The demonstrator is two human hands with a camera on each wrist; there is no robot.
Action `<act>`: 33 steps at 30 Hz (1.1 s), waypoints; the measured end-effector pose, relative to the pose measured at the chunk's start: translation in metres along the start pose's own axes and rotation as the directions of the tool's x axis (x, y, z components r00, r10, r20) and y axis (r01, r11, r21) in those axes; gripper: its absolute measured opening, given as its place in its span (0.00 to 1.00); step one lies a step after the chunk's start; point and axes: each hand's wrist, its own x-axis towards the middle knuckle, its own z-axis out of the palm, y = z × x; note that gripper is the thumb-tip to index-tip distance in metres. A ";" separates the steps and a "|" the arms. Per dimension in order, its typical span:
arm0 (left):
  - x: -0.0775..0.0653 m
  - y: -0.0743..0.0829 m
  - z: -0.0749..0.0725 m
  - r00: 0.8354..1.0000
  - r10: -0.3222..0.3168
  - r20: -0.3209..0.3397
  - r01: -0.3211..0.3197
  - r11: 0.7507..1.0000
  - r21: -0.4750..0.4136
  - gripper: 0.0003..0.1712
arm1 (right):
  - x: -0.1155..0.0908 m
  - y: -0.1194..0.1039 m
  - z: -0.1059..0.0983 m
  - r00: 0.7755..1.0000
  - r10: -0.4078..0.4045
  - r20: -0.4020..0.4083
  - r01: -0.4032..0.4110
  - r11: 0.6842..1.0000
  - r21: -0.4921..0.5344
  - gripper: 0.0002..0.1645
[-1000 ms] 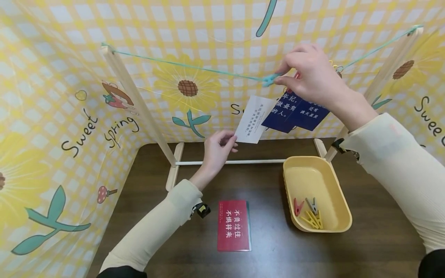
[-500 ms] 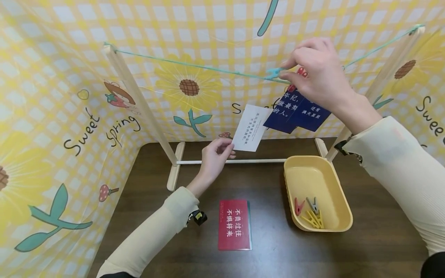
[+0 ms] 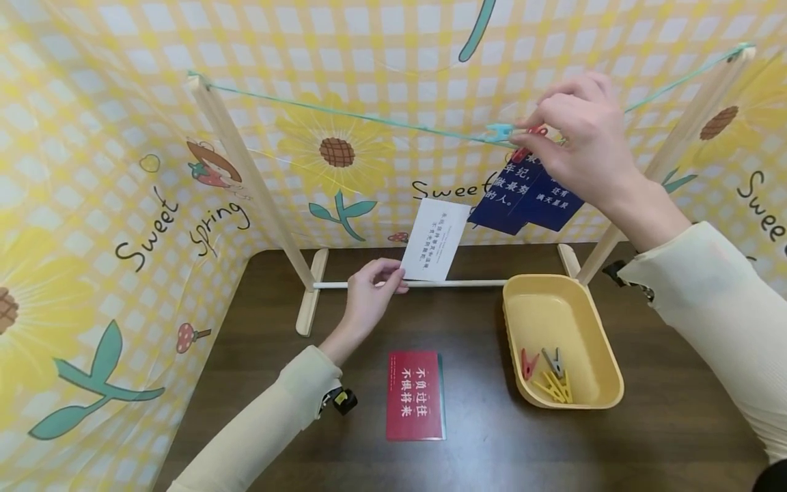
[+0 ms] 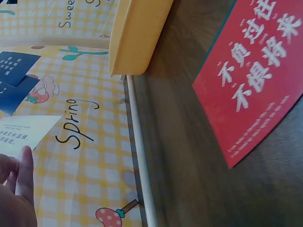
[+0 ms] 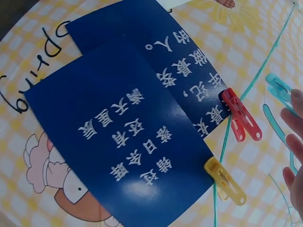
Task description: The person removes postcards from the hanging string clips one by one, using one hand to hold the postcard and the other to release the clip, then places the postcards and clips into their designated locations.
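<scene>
My left hand point(image 3: 371, 294) pinches a white card point(image 3: 436, 239) with printed lines by its lower left corner. The card tilts below the green string point(image 3: 338, 111), apart from it. My right hand point(image 3: 581, 137) pinches a light-blue clothespin point(image 3: 499, 132) close to the string; in the right wrist view a gap shows between them. Two overlapping dark blue cards point(image 5: 94, 94) hang behind and below the right hand. A red clothespin point(image 5: 239, 113) and a yellow clothespin point(image 5: 225, 181) hold these cards on the string.
Wooden posts point(image 3: 246, 178) carry the string, joined low by a white rod point(image 3: 473, 283). A yellow basket point(image 3: 547, 314) holds several clothespins point(image 3: 556, 386) at the right. A red card point(image 3: 414, 396) tops a small stack on the dark table point(image 3: 277, 410).
My left hand has moved down and slightly left with the white card, away from the string. My right hand has moved right with the light-blue clothespin.
</scene>
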 end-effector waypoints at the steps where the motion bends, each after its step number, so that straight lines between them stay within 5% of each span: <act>1: -0.003 -0.001 -0.001 1.000 -0.007 0.001 0.007 1.000 0.000 0.07 | -0.002 0.000 -0.001 1.000 -0.004 -0.012 0.004 1.000 -0.003 0.07; 12: -0.034 -0.010 -0.013 0.996 -0.087 0.001 0.087 0.996 -0.018 0.08 | -0.019 -0.007 -0.011 0.997 0.011 -0.073 -0.011 1.000 -0.002 0.11; 24: -0.059 -0.008 -0.013 0.992 -0.123 0.023 0.124 0.990 -0.067 0.07 | -0.044 -0.011 -0.021 0.996 0.052 -0.068 -0.053 0.999 -0.004 0.15; 33: -0.073 -0.011 -0.014 0.985 -0.167 0.034 0.169 0.982 -0.087 0.08 | -0.063 -0.016 -0.027 0.983 0.112 -0.144 -0.110 0.994 0.019 0.13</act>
